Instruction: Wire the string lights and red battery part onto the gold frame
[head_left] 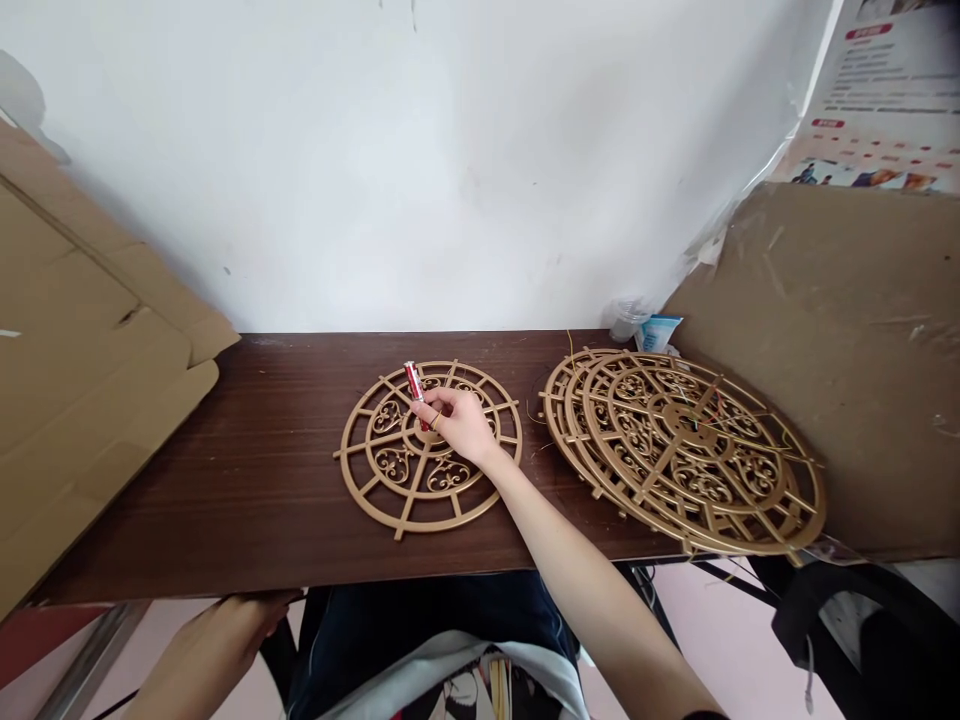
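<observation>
My right hand (461, 425) is closed round a slim red-and-silver cylinder (413, 380), which looks like a battery. It holds the cylinder near upright, slightly tilted, above the hub of a round gold openwork frame (401, 520). That frame lies flat on the dark brown table, with rings, spokes and scrollwork panels; my hand and forearm cover part of it. Below the table's front edge at lower left is my left hand (255, 615), its fingers mostly hidden beneath the tabletop.
Several similar gold frames (660, 475) are stacked on the right of the table (225, 470), with thin wires among them. Behind them stand a clear plastic cup (626, 318) and a blue-white packet (660, 332). Cardboard (97, 320) rises at left, a brown board (847, 360) at right.
</observation>
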